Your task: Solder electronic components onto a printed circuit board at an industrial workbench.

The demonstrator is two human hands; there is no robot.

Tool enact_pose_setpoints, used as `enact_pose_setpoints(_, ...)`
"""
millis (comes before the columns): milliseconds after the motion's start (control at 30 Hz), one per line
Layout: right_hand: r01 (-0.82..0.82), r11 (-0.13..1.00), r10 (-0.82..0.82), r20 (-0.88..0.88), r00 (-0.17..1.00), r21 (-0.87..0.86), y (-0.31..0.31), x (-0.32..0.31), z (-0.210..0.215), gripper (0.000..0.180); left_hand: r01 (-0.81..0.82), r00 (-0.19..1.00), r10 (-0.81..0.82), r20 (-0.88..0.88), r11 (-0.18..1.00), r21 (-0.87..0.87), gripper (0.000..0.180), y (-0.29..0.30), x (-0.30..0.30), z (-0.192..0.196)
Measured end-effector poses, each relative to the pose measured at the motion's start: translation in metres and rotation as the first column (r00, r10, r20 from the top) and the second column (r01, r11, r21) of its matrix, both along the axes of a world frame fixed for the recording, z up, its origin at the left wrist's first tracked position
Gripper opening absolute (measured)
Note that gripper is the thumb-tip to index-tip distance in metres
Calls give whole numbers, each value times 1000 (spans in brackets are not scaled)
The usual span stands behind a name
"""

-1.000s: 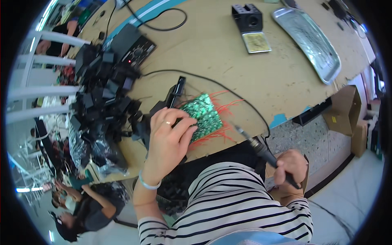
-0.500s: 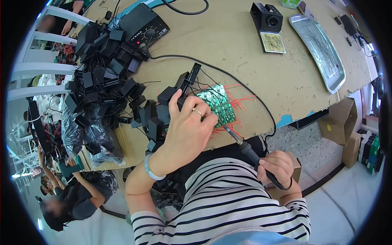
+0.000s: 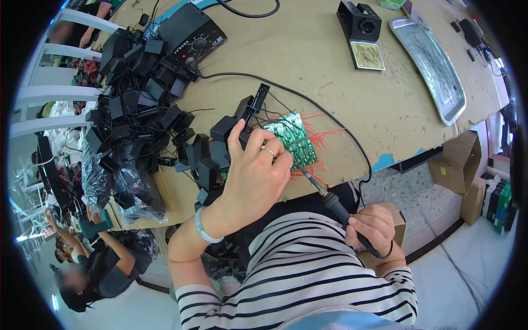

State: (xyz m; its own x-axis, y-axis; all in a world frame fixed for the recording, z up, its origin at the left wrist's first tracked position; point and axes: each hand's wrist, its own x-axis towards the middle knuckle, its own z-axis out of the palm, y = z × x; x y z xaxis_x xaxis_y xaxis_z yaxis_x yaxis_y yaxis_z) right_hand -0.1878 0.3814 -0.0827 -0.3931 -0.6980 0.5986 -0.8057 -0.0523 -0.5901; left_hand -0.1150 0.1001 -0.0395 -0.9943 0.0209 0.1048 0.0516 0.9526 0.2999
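On the worktop [image 3: 297, 55]: circuit board [image 3: 300, 144] | my right hand [image 3: 374, 226] grips soldering iron [image 3: 336, 204], tip just beside board | left hand [image 3: 254, 175] curled at board's edge, hold hidden | probably soldering; next needs steady tip.

Reaches forward with the left grip [image 3: 258, 168] palm down and fingers [image 3: 236, 135] bent, and holds the right grip [image 3: 370, 228] curled closed beside the waist [image 3: 305, 236].
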Motion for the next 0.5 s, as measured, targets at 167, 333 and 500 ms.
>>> enact_pose_setpoints(167, 81, 996, -81, -1, 997, -46, 4, -1, -1, 23, 0, 1000, 0, 5, 1000, -13, 9, 0, 0, -1)
enact_pose_setpoints(333, 109, 994, -109, 9, 994, -32, 6, -2, 4, 23, -3, 1000, 3, -11, 1000, -15, 9, 1, 0, -2)
enact_pose_setpoints(500, 118, 993, -118, 25, 993, -23, 8, -1, 8, 23, -3, 1000, 3, -15, 1000, -31, 9, 2, 0, -1)
